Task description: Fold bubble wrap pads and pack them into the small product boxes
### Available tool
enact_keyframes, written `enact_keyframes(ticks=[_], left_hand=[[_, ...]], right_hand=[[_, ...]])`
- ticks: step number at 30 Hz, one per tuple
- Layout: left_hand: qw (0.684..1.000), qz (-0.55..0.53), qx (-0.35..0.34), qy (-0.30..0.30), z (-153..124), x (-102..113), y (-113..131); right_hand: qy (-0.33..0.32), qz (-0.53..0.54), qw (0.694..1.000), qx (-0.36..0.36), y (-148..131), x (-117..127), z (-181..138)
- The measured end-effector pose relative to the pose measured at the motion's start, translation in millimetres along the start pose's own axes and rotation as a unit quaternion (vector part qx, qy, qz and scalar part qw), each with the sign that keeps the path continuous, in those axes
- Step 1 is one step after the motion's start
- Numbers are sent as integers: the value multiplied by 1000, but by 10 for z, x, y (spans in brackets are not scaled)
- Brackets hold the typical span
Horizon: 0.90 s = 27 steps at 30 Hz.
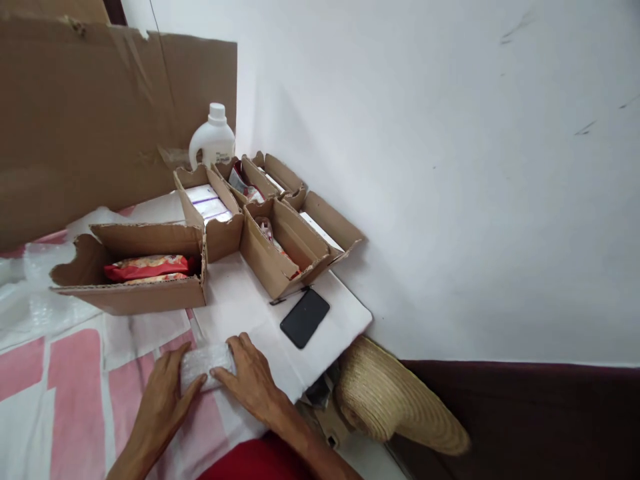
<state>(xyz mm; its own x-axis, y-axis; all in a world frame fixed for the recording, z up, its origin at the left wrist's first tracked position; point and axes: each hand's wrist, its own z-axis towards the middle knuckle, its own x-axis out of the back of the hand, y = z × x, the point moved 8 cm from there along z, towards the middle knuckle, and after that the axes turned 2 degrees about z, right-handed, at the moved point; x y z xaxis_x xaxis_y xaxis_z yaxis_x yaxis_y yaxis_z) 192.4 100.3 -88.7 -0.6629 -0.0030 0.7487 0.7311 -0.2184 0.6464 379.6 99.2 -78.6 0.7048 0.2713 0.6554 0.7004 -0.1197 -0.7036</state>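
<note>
Fingers (197, 381) of both hands curled round bubble-wrapped parcel (207, 363)

cam: I've got one head view only | looks forward and down from above the hands (210, 393); tilted right | close to white board (240, 300); boxes (150, 267) near; wall (450, 167) fills right

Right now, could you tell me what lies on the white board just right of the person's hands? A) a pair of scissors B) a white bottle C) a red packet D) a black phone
D: a black phone lies flat on the white board, right of the bubble-wrapped bundle that both hands press.
</note>
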Motion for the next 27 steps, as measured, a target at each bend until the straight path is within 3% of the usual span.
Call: enact_keyframes(ticks=[4, 9, 12, 15, 18, 21, 24, 27], left_hand=[[998, -23, 40, -33, 8, -106, -46], [987, -117, 65, -91, 40, -12, 238], [980, -168, 65, -87, 134, 316, 465], [988, -141, 47, -34, 411, 902, 686], [996, -36, 8, 81, 880, 1629, 889], [988, 70, 9, 139, 1408, 2085, 909], [974, 149, -23, 167, 1796, 2206, 820], [957, 192, -100, 192, 1956, 2099, 747]], right_hand=[[-26, 49, 998, 20, 32, -17, 40], [-77, 169, 982, 44, -6, 27, 80], [-141, 277, 950, 37, -243, 197, 87], [-116, 315, 935, 117, -801, 690, 173], [-18, 271, 936, 226, -1461, 1251, 400], [74, 163, 942, 285, -1988, 1518, 799], [77, -23, 964, 254, -2238, 1362, 1315], [30, -170, 967, 186, -2212, 1089, 1678]])
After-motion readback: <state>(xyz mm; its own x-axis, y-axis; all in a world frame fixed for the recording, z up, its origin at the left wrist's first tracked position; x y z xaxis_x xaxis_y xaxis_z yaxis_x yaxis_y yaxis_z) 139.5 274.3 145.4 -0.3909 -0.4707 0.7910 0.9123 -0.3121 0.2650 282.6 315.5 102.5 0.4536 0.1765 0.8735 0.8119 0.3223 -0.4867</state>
